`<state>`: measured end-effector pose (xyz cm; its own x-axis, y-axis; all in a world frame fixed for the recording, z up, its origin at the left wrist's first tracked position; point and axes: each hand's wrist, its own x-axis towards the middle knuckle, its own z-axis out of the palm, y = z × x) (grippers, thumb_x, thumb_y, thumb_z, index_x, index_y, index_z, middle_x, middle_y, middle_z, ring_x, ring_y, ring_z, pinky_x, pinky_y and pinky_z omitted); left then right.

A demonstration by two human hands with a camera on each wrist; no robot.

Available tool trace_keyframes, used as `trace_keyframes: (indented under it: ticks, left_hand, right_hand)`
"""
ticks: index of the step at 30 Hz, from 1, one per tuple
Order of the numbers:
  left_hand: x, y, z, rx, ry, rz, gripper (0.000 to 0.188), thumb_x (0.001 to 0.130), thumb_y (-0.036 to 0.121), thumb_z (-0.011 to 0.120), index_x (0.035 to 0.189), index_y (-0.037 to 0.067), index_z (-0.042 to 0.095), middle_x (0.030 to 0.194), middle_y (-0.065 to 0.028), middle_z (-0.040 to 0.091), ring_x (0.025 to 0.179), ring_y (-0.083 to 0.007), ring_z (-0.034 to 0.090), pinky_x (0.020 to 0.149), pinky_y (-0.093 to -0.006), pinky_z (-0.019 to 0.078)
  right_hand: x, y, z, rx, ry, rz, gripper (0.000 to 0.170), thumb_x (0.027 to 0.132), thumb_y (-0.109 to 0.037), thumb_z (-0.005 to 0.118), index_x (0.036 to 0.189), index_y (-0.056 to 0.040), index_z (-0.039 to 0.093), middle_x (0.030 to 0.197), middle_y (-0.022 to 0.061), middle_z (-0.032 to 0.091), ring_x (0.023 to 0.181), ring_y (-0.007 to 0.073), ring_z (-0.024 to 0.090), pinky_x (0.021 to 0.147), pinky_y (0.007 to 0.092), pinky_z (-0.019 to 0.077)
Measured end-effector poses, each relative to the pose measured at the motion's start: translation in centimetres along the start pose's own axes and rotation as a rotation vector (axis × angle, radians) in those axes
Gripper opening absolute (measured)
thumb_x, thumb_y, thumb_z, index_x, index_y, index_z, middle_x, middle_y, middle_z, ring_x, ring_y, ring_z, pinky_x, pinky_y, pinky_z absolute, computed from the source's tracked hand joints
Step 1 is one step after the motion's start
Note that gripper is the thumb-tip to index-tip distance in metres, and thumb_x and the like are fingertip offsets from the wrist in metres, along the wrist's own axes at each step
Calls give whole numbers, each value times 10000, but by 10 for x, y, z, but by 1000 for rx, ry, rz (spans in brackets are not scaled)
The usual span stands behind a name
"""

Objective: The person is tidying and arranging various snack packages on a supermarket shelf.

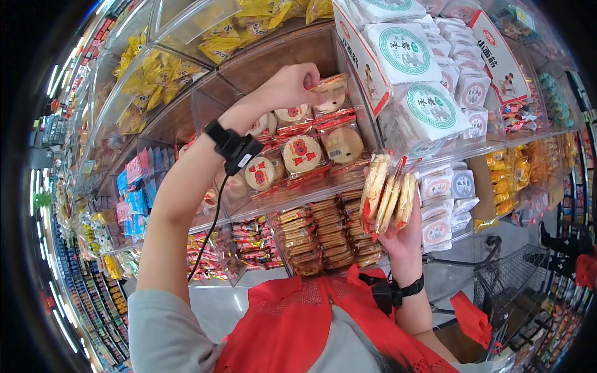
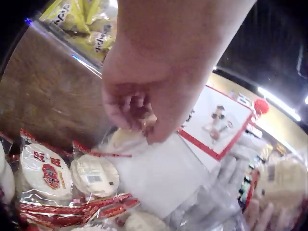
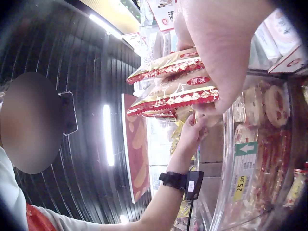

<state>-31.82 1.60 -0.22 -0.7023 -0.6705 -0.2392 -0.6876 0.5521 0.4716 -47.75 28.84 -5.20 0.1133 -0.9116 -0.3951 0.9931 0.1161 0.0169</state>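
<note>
The packet, a round flat pastry in a clear wrapper, tilts up at the back right corner of a divided bin; whether its lower edge touches the packets below is hard to tell. The left grip pinches it by the upper part between thumb and fingers. Holding near the wrapper's margin should spare the pastry, which probably cracks under a squeeze; a straight upward draw would best avoid snagging the neighbouring packets or the red-edged sign panel just to the right.

In front of the bin, the right grip is clamped around a bundle of similar packets, held on edge, face to face. Firm yet light pressure, with the edges kept level, suits that bundle. Beyond the panel sit white-wrapped packs; stacked biscuits fill the tier below.
</note>
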Motion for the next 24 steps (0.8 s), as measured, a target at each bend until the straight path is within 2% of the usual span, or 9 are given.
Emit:
trace_keyframes:
  ticks: [3,7,9,10,12,13,15,19,24]
  left_hand:
    - [-29,31,2,104,224,87,226,705,133,671,859,61,523,769,-146,608,775,-311,612,639,-389,485]
    - [-46,30,45,87,138,430,236,725,156,661,917,80,548,782,-116,622,760,-314,603,656,-407,476]
    - [-46,35,49,42,-374,311,262,733,134,665,962,60,562,767,-87,592,749,-293,589,655,-381,467]
    - [-42,35,47,42,-375,316,262,733,134,665,962,60,562,767,-87,592,749,-293,589,655,-381,467]
    - [-25,27,33,-81,-208,32,288,739,140,653,999,55,565,911,-98,598,854,-285,585,731,-397,462]
    - [-16,19,30,-79,-209,34,288,739,140,653,999,55,565,911,-98,598,854,-285,585,731,-397,462]
    - [3,-3,31,218,139,188,375,721,154,662,1059,42,547,1074,-129,552,950,-275,562,799,-399,457]
    - [25,-38,66,539,243,490,543,671,102,676,1164,8,468,1188,-173,476,1087,-343,491,906,-421,428]
    - [39,-29,65,544,150,329,487,672,52,649,1132,31,491,1163,-145,498,1064,-323,512,865,-403,453]
  right_hand:
    - [2,3,3,-9,18,-43,475,944,-431,365,1253,-80,445,1215,97,528,1115,245,514,963,404,407]
    - [1,2,-2,84,-40,-22,533,942,-379,387,1360,-55,319,1374,182,355,1223,285,416,1002,405,369]
    - [-1,1,3,-10,8,-10,486,943,-441,360,1269,-88,432,1231,91,517,1123,240,510,957,399,413]
    - [-1,0,3,-11,8,-14,486,943,-441,360,1269,-88,432,1231,91,517,1123,240,510,957,399,413]
    - [-2,0,4,-15,4,4,487,942,-445,358,1266,-90,436,1230,89,519,1126,243,508,957,401,413]
    - [-2,0,4,-9,12,4,488,942,-447,358,1262,-88,440,1226,90,521,1126,245,508,956,403,413]
    - [-4,3,8,-16,21,-4,491,942,-447,357,1263,-85,438,1227,94,520,1127,244,507,957,404,413]
    - [-1,1,3,4,20,-1,498,943,-446,352,1268,-75,429,1232,106,513,1132,247,503,968,410,404]
    - [0,0,-1,42,-57,-12,525,946,-385,375,1340,-38,346,1336,176,409,1188,277,455,990,392,385]
